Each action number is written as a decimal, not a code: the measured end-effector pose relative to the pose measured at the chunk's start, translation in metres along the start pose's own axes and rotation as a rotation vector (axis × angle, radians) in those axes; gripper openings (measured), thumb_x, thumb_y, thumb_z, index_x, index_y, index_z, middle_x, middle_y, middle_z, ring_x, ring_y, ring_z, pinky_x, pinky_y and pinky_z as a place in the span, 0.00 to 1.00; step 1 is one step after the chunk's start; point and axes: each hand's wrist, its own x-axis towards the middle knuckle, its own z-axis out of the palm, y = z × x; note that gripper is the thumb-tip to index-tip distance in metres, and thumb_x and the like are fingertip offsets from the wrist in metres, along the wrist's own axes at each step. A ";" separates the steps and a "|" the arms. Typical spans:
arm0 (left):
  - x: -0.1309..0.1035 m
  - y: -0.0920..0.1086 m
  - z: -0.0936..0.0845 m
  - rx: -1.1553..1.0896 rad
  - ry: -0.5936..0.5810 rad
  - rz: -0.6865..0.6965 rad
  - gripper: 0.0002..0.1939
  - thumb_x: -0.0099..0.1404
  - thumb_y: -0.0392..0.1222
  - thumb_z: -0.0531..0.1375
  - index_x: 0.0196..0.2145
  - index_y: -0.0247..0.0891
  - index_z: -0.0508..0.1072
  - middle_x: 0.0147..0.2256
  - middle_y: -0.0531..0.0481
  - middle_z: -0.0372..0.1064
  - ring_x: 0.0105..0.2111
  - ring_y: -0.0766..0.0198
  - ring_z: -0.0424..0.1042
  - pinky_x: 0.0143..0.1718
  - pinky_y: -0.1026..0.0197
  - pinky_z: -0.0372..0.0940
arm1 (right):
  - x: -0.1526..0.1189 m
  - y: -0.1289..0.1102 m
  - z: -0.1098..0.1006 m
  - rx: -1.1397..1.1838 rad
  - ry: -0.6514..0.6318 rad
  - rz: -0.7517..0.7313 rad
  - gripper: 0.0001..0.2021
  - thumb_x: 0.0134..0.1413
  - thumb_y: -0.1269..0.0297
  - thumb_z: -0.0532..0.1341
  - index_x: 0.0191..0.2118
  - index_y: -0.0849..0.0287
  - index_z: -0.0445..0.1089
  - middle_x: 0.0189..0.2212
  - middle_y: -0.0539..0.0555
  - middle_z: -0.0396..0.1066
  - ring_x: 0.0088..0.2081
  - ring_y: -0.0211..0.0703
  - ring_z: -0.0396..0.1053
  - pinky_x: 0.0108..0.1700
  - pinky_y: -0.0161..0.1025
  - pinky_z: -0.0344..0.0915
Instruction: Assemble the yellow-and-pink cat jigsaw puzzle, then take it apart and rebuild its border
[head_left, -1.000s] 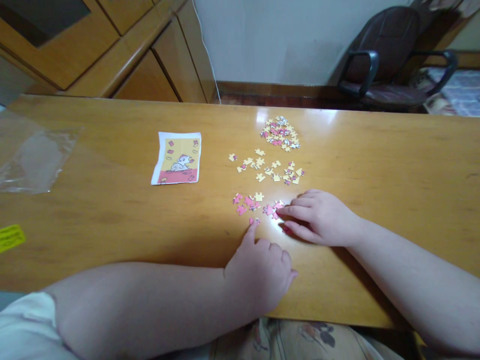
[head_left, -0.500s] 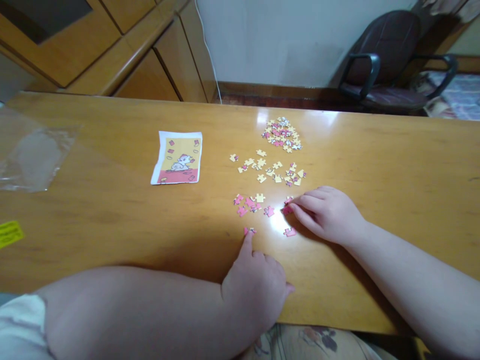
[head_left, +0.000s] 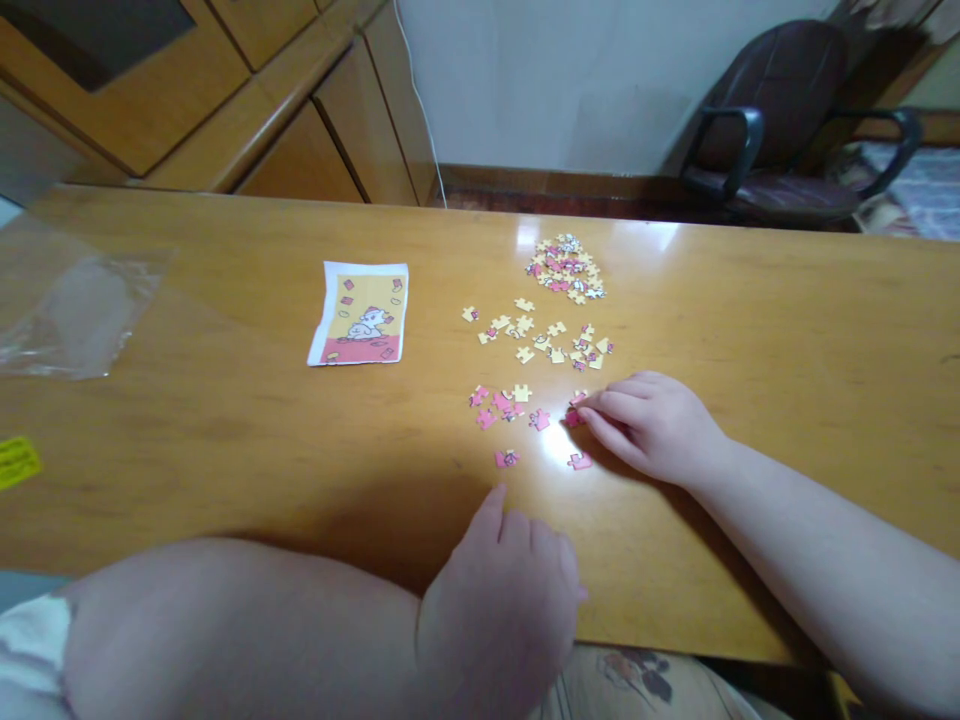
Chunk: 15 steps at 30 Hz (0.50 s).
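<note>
My left hand [head_left: 510, 590] hovers low over the near part of the table, its index finger stretched out and nothing in it. Just beyond that fingertip lies a pink puzzle piece [head_left: 506, 459] with a small printed figure. With thumb and fingertips together, my right hand [head_left: 660, 430] has hold of a pink puzzle piece [head_left: 573, 417] on the tabletop, partly covered by the fingers. Another pink piece [head_left: 580, 461] lies below that hand. Several mostly pink pieces [head_left: 501, 401] form a loose group to the left, and yellow pieces [head_left: 524, 323] are scattered farther back.
A mixed pile of pieces [head_left: 562, 265] sits near the far edge of the wooden table [head_left: 225, 430]. To the left lies a picture sheet [head_left: 365, 315] of a white animal. Clear plastic wrap [head_left: 82, 310] and a yellow label [head_left: 18, 461] are at far left. An office chair [head_left: 780, 110] stands beyond.
My left hand has drawn back toward me, and its index finger has come off the pink piece, which now shows whole. My right hand stays at its piece.
</note>
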 end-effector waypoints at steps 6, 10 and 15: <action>0.005 -0.068 -0.014 -0.039 0.045 -0.054 0.13 0.67 0.42 0.51 0.27 0.39 0.69 0.21 0.52 0.66 0.23 0.64 0.65 0.28 0.59 0.58 | 0.000 0.000 0.001 0.011 -0.002 -0.020 0.13 0.62 0.62 0.54 0.32 0.58 0.75 0.25 0.53 0.75 0.26 0.38 0.68 0.31 0.37 0.60; 0.009 -0.099 0.012 -0.144 -0.041 -0.155 0.15 0.65 0.51 0.55 0.43 0.42 0.71 0.30 0.52 0.75 0.27 0.62 0.72 0.29 0.60 0.60 | 0.001 0.000 0.002 0.023 0.012 -0.043 0.12 0.62 0.63 0.55 0.33 0.58 0.75 0.25 0.53 0.75 0.26 0.38 0.69 0.31 0.37 0.61; 0.011 -0.100 0.024 -0.188 -0.093 -0.106 0.17 0.63 0.54 0.55 0.46 0.44 0.71 0.36 0.51 0.77 0.33 0.60 0.75 0.33 0.60 0.63 | 0.000 -0.002 0.002 0.050 0.010 -0.062 0.12 0.61 0.62 0.55 0.33 0.57 0.75 0.26 0.54 0.75 0.28 0.38 0.70 0.33 0.37 0.62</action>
